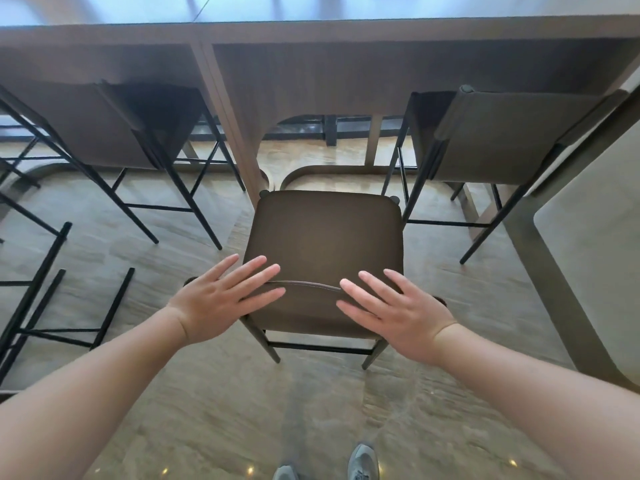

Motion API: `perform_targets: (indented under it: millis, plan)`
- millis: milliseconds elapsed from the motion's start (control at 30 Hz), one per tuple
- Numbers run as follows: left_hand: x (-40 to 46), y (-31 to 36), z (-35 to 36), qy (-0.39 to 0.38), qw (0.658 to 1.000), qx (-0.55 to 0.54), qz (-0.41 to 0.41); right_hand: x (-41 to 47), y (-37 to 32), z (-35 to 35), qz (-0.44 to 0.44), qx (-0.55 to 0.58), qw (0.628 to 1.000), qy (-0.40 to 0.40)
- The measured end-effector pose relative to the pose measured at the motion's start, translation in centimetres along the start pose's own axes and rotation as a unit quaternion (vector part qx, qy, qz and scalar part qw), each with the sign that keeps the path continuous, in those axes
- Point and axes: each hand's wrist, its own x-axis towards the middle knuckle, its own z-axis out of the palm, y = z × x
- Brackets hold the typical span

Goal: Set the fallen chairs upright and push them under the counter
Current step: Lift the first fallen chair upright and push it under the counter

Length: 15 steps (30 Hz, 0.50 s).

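From the head camera, a brown chair (pixel 323 244) is standing up on its legs in the middle, right in front of the person. Its front edge is sitting just under the lip of the wooden counter (pixel 311 32), but most of the seat is sticking out.

The left hand (pixel 218 299) is reaching over the left end of the chair's low back. Its fingers are straight and spread wide, and it is holding nothing. The right hand (pixel 394 306) is doing the same over the right end, fingers straight and spread, holding nothing. I cannot tell if the palms are touching the chair back or just hanging over it.

Another chair on the left (pixel 114 133) is standing under the counter. A chair on the right (pixel 498 140) is standing under it too. At the far left, black legs of a fallen chair (pixel 45 299) are lying on the floor (pixel 221 410).

Two grey shoes (pixel 362 462) are showing at the bottom. A pale table (pixel 595 271) is sitting at the right edge.
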Motion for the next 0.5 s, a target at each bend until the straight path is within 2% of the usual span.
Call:
perform_targets:
  millis: [133,233,333,400,500]
  plan:
    - [-1.0,0.2,-0.7,-0.018,1.0,0.007,-0.006,-0.2,0.4,-0.4,-0.039,-0.008,0.998,-0.047]
    - [-1.3,2.0,-1.9,-0.002,0.998,-0.033,-0.048,-0.1,-0.5,-1.4,0.014,0.034,0.998,-0.042]
    - [-0.6,4.9,-3.3,0.04,0.982,-0.142,-0.117,-0.1,-3.5,-2.5,0.091,0.123,0.988,0.002]
    - [0.0,7.2,-4.3,0.076,0.944,-0.246,-0.208,0.5,-6.0,-3.4,0.172,0.199,0.964,0.05]
    - [0.8,9.1,-5.5,0.12,0.843,-0.365,-0.377,2.3,-9.3,-5.0,0.34,0.324,0.878,0.098]
